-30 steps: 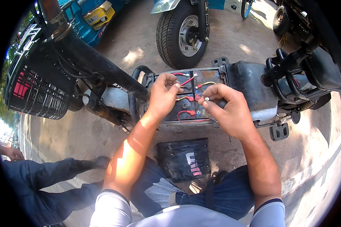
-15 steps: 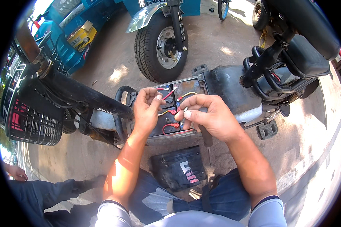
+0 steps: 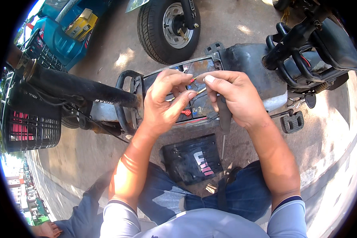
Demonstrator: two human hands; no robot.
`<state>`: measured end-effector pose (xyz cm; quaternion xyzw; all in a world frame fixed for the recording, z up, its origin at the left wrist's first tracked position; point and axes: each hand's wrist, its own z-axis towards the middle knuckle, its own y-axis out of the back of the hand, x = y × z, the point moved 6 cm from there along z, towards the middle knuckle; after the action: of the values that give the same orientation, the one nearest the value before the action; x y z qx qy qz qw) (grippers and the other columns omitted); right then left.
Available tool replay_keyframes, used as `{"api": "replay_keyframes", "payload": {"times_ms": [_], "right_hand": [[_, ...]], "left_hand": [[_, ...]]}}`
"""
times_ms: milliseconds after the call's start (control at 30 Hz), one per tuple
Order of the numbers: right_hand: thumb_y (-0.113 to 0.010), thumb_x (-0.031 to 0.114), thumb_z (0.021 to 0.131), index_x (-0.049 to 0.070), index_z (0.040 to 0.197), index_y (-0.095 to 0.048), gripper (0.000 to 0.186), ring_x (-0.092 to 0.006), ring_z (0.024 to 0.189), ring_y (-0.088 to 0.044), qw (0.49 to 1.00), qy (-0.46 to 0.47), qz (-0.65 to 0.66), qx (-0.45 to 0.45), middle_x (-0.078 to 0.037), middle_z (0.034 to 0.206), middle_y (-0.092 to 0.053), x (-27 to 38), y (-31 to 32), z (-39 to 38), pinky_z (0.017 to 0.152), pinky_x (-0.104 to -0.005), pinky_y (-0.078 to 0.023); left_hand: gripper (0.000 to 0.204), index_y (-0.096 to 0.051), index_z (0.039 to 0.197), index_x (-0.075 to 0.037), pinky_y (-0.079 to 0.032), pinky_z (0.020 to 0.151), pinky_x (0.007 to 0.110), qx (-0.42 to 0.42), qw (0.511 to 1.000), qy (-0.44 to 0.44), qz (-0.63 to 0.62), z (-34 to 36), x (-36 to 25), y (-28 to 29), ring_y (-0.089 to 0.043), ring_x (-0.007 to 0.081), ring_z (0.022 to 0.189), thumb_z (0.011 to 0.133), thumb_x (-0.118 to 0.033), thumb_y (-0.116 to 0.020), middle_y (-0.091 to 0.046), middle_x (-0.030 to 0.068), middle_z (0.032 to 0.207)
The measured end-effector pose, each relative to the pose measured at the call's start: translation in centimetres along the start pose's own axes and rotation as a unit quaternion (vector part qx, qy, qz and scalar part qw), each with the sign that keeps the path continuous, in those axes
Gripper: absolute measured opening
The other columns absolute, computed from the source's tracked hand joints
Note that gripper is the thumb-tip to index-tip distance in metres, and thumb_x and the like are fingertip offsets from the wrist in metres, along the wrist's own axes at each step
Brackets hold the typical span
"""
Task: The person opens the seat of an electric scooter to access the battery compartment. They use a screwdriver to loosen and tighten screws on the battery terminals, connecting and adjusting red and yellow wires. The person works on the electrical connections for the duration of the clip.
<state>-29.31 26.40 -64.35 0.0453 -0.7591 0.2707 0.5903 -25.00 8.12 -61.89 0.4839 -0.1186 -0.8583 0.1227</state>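
Observation:
An electric scooter's open battery compartment point(image 3: 216, 121) holds dark batteries point(image 3: 200, 109) with red terminals point(image 3: 187, 112), red and yellow wires. My left hand point(image 3: 164, 103) is over it, thumb and index curved but apart, thumb tip beside a yellow wire point(image 3: 200, 91). My right hand point(image 3: 236, 99) is closed round the dark handle of a screwdriver point(image 3: 225, 121), its shaft pointing down toward me. The right thumb and index meet above the wires; anything small between them is hidden. A black cover with pink and white markings point(image 3: 176, 158) lies on the pavement below.
The scooter's black column point(image 3: 83, 91), basket point(image 3: 29, 127), seat assembly point(image 3: 325, 43) and pedal point(image 3: 291, 123) flank the compartment. A large wheel point(image 3: 166, 31) and teal vehicle point(image 3: 57, 43) carrying a yellow box point(image 3: 81, 23) stand beyond. Another person's leg point(image 3: 83, 210) is at lower left.
The view has shifted, putting the scooter higher in the picture. My left thumb and index have spread apart. My right hand has risen in the picture with the screwdriver.

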Motion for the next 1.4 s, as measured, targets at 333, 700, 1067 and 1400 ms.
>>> {"api": "replay_keyframes", "payload": {"times_ms": [333,700,1067,1400], "right_hand": [[-0.067,0.02,0.107,-0.003,0.112,-0.08,0.027,-0.0083,0.069,-0.058,0.999,-0.025,-0.018,-0.013,0.0,0.078,-0.063,-2.0,-2.5,-0.5,0.062,-0.026,-0.05],[-0.058,0.016,0.114,-0.01,0.132,-0.063,0.032,-0.0161,0.084,-0.055,0.919,0.365,0.09,-0.12,-0.004,0.088,-0.053,9.0,3.6,-2.8,0.071,-0.0358,-0.052],[-0.051,0.018,0.116,-0.004,0.128,-0.059,0.026,-0.0168,0.084,-0.051,0.896,0.419,0.117,-0.088,-0.003,0.09,-0.05,11.2,4.6,-4.7,0.074,-0.0377,-0.049],[-0.057,0.017,0.113,-0.006,0.128,-0.059,0.027,-0.0194,0.083,-0.059,0.896,0.4,0.071,-0.181,-0.006,0.095,-0.057,10.4,4.9,-4.8,0.079,-0.0377,-0.055]], "left_hand": [[0.021,-0.073,0.104,-0.002,-0.058,0.068,0.041,-0.018,0.967,-0.115,0.226,-0.6,-1.8,-0.7,-0.071,0.0323,0.079,0.085,0.0,-0.081,-0.068,0.0117,0.095],[0.018,-0.068,0.097,0.002,-0.057,0.07,0.037,0.048,0.981,-0.067,0.174,-2.6,-1.9,-0.1,-0.07,0.0278,0.078,0.083,0.002,-0.079,-0.068,0.0132,0.095],[0.015,-0.067,0.091,0.0,-0.058,0.067,0.042,0.055,0.978,-0.082,0.182,-3.0,-3.3,-1.1,-0.071,0.0337,0.075,0.083,-0.005,-0.079,-0.067,0.0129,0.089],[0.017,-0.066,0.093,0.001,-0.056,0.068,0.035,0.057,0.985,-0.033,0.158,-3.4,-3.5,-1.0,-0.069,0.0228,0.08,0.082,0.003,-0.079,-0.067,0.0112,0.092]]}}
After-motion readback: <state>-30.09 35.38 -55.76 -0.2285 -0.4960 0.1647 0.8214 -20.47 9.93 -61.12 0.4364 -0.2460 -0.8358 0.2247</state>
